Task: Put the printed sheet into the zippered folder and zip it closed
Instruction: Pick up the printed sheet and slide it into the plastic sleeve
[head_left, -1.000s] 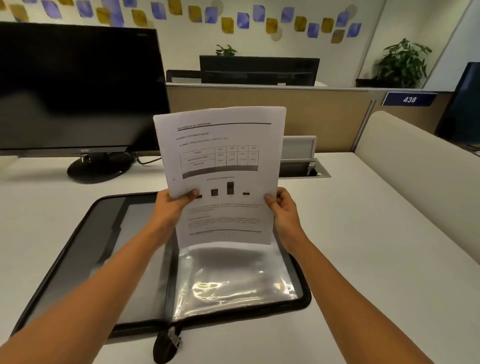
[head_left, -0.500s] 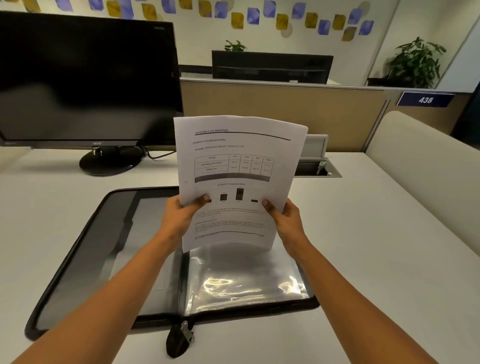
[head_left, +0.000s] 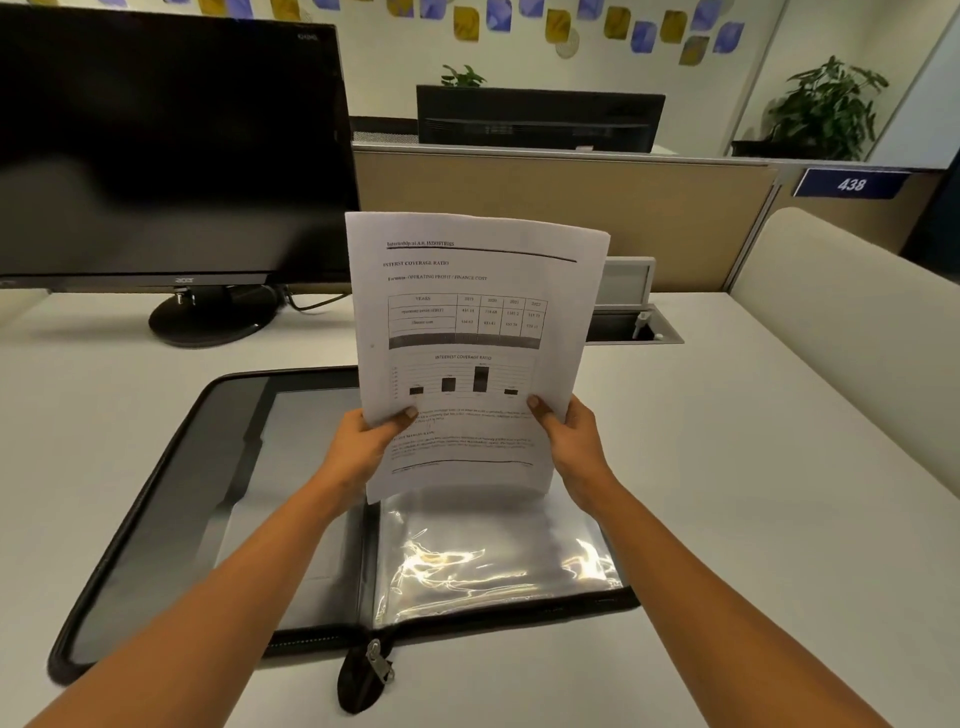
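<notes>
The printed sheet (head_left: 472, 312), white with a table and a bar chart, stands upright above the folder. My left hand (head_left: 363, 447) grips its lower left edge and my right hand (head_left: 571, 441) grips its lower right edge. The black zippered folder (head_left: 171, 519) lies open flat on the desk beneath them. Shiny clear plastic sleeves (head_left: 493, 556) fill its right half; the sheet's bottom edge hangs just over their top. The zipper pull (head_left: 376, 662) sits at the folder's near edge by the spine.
A black monitor (head_left: 171, 145) on a round stand is at the back left. A cable box (head_left: 634, 317) is sunk into the white desk (head_left: 753, 493) behind the sheet. A tan partition (head_left: 571, 208) closes the back, a padded divider (head_left: 857, 322) the right.
The sheet and both hands sit slightly lower and further right in view, and the camera has tilted down a little. The grip on the sheet is unchanged.
</notes>
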